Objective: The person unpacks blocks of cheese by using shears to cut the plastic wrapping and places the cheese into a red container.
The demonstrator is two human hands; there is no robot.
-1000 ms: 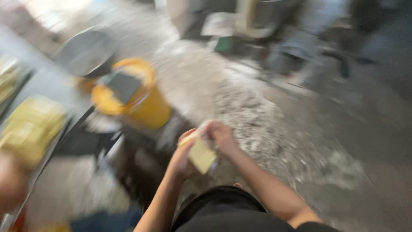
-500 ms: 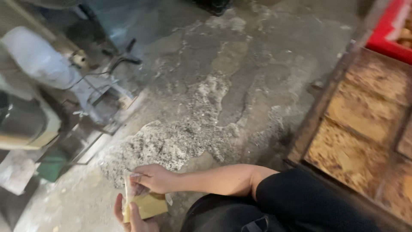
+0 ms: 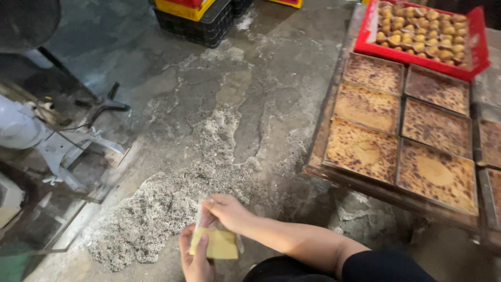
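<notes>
Yellow slab: a flat, pale yellow square piece (image 3: 220,244) inside a clear plastic wrapper (image 3: 201,216), held low in the near centre of the view, above the floor and just in front of the person's lap.
Left hand: the left hand (image 3: 195,256) is curled under and around the near left edge of the slab, thumb laid on its top face, gripping it.
Right hand: the right hand (image 3: 227,211) comes in from the right along a bare forearm and is closed in a pinch on the upper edge of the wrapper, just above the slab.
Clothing: a black sleeve (image 3: 381,266) covers the right upper arm at the near right edge; dark fabric shows at the bottom edge below the hands.
Floor: grey, stained concrete floor (image 3: 219,94) with a patch of pale crumbly debris (image 3: 156,209) just left of and beyond the hands.
Baking tins: square metal tins of browned, speckled cake (image 3: 399,125) sit side by side on a low platform to the right, well apart from the hands.
Red crate: a red crate of small golden pastries (image 3: 422,34) stands at the far right, touching the far tins.
Stacked crates: yellow and black crates (image 3: 195,18) at the far centre.
Machine: grey metal frame and a white casing (image 3: 47,141) on the left.
</notes>
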